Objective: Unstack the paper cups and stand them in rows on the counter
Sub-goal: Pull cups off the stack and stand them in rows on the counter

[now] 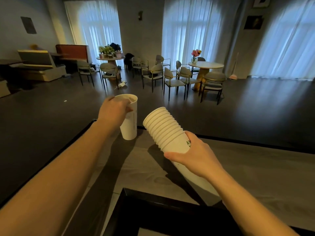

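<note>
A single white paper cup (pixel 131 123) stands upright at the far left corner of the grey wood-grain counter (pixel 255 167). My left hand (pixel 114 113) grips this cup from the left side, near its rim. A tilted stack of several nested white cups (pixel 163 132) with green lettering points its open rims up and to the left. My right hand (pixel 196 154) holds that stack around its lower part, above the counter's middle.
The counter's far edge (pixel 238 142) runs behind the cups, with dark floor beyond it. A black-framed recess (pixel 153 210) sits at the near edge. Chairs (pixel 173 79) and round tables (pixel 205 65) with flowers stand far back by curtained windows.
</note>
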A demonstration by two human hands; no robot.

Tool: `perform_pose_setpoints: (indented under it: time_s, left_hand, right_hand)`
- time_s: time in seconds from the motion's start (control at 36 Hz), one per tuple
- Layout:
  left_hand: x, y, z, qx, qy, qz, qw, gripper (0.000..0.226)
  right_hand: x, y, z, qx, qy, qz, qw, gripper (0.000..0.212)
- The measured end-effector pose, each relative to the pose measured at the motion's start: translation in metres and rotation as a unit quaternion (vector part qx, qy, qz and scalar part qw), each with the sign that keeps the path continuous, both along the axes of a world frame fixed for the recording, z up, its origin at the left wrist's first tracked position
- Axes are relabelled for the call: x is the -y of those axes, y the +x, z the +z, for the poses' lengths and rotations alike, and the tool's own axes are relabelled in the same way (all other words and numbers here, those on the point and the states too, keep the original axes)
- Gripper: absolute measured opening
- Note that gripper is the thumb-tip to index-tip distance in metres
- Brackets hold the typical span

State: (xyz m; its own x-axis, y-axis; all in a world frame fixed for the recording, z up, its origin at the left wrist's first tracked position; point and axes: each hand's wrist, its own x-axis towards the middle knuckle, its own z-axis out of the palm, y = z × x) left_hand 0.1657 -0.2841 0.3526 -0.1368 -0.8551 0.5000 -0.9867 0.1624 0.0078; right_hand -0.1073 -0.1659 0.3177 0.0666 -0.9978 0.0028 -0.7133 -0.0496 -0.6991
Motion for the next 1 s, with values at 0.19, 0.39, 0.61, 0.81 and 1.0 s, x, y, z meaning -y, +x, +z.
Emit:
perform_pose_setpoints:
  time_s: [0.19,0.39,0.61,0.81,1.0]
  left_hand:
    - [0.014,0.011,0.006,0.007,0.025,-0.041,0.999,0.027]
    - [-0.005,0.0,0.025,-0.062,-0.046,-0.068,0.995,0.046]
    - [-0.087,-0.064,0.05,-0.331,0.278,-0.185,0.882,0.037]
    - [-0.1,-0.071,0.052,-0.338,0.271,-0.18,0.883,0.02]
    - [-0.099,-0.074,0.069,-0.401,0.103,-0.101,0.904,0.023]
  right_hand:
    - [0.011,0.007,-0.005,0.003,0.005,0.0,1.0,0.092]
    - [0.007,0.001,-0.001,0.011,-0.002,0.009,1.0,0.091]
    - [-0.011,-0.017,0.008,0.01,-0.028,0.007,1.0,0.092]
    - [-0.027,-0.031,0.011,0.002,-0.032,0.033,0.999,0.091]
    - [-0.037,-0.055,0.01,-0.008,-0.04,0.018,0.999,0.092]
